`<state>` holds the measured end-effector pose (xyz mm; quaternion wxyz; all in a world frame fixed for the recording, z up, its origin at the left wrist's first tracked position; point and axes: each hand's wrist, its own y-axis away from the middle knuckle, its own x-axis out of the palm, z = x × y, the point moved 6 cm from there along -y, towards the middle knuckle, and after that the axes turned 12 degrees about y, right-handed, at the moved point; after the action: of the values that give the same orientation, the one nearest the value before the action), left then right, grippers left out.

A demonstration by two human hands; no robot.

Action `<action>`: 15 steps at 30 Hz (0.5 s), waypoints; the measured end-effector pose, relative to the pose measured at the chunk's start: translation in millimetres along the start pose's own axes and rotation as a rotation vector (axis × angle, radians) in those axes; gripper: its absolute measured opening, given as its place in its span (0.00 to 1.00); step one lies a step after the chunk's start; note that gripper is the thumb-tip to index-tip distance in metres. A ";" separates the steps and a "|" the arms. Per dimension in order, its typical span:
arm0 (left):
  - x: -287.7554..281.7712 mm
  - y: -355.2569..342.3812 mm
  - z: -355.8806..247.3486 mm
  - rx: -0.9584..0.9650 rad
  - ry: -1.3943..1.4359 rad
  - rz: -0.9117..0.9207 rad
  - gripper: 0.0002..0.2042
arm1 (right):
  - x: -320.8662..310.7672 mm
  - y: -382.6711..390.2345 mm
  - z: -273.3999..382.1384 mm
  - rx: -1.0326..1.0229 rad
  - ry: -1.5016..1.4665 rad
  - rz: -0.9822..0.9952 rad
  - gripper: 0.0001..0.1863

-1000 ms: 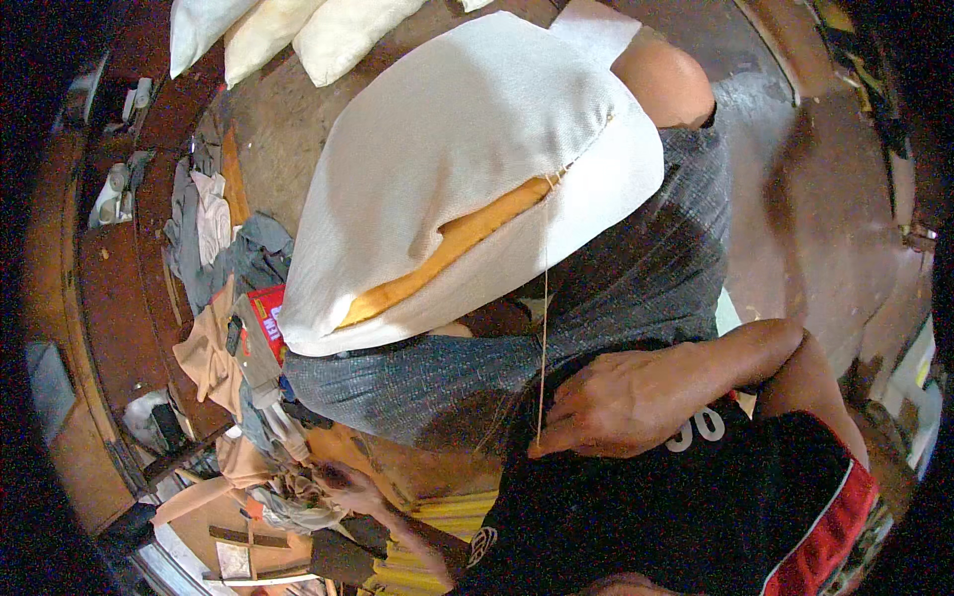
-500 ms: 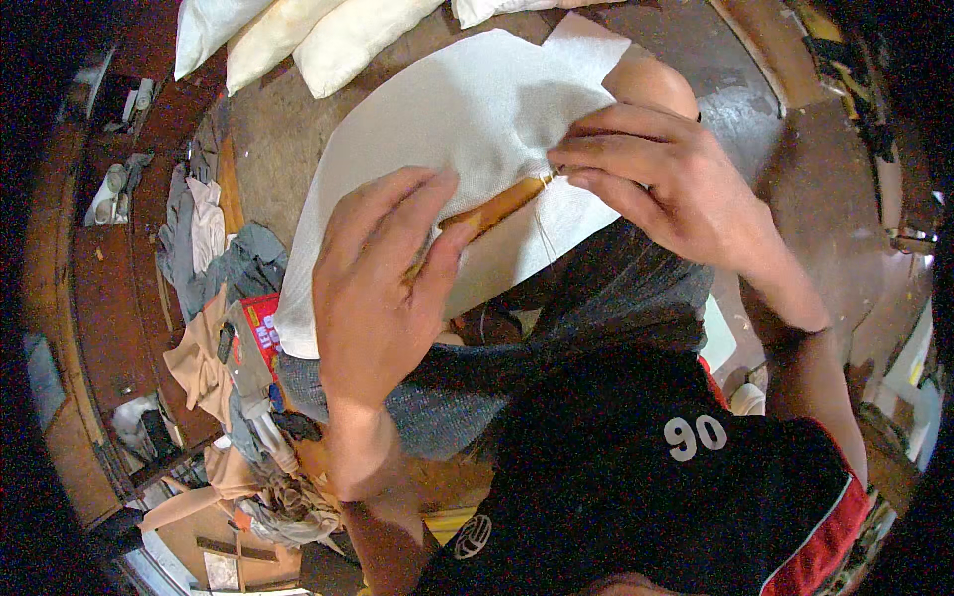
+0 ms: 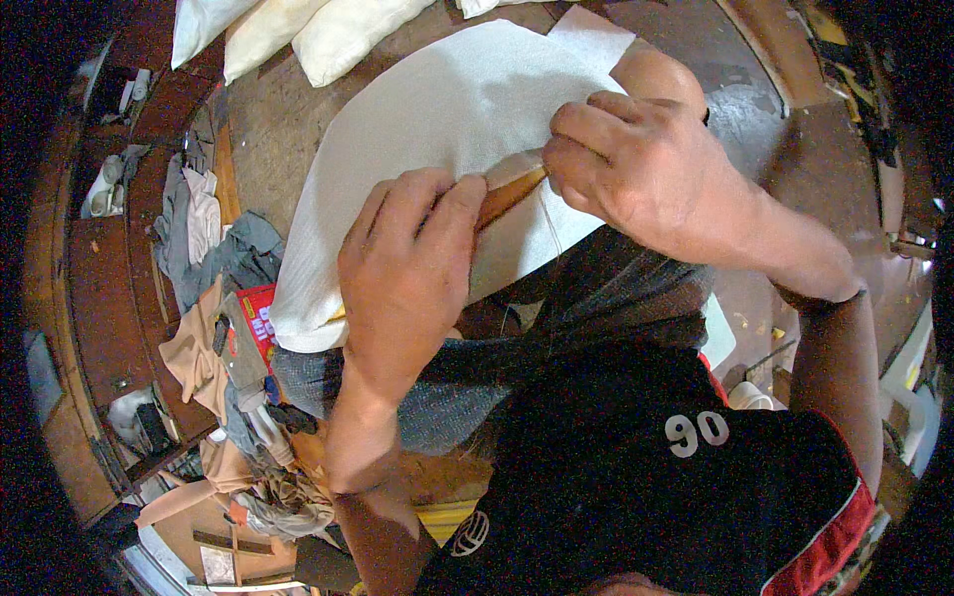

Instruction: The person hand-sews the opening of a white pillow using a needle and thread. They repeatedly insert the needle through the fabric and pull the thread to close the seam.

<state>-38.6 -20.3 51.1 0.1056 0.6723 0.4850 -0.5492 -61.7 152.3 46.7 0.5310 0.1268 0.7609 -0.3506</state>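
A white fabric cushion lies across my lap, a slit along it showing tan filling. My left hand is closed on the fabric at the slit's left side, fingertips curled over the edge. My right hand is pinched at the slit's right end; what its fingertips hold is hidden. A thin pale thread hangs from that end over the lower part of the cushion.
Several cream pillows lie on the floor beyond the cushion. Cloth scraps and grey garments are piled at my left, beside a red printed packet. Wooden shelving runs along the left.
Both hands have come up onto the slit, the right from my lap with the thread, the left from the lower left. Since half a second ago, their fingers have curled tighter.
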 end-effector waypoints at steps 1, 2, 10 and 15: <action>0.4 -0.6 -3.8 0.003 -0.025 0.022 0.12 | -2.1 1.3 3.3 -0.039 0.011 -0.011 0.07; 1.3 -1.2 -5.9 0.006 -0.050 0.045 0.12 | -4.6 3.7 5.6 -0.077 0.021 -0.022 0.07; 2.0 3.7 4.4 -0.008 0.165 0.063 0.11 | -12.0 31.3 2.7 0.210 -0.328 -0.051 0.11; 7.0 -7.5 -7.3 -0.135 0.162 0.110 0.14 | 18.2 48.8 37.7 0.463 -0.482 -0.048 0.12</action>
<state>-40.2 -7.9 50.8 0.1411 0.7314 0.4902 -0.4525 -14.3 159.0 3.8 0.6444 0.1396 0.5162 -0.5466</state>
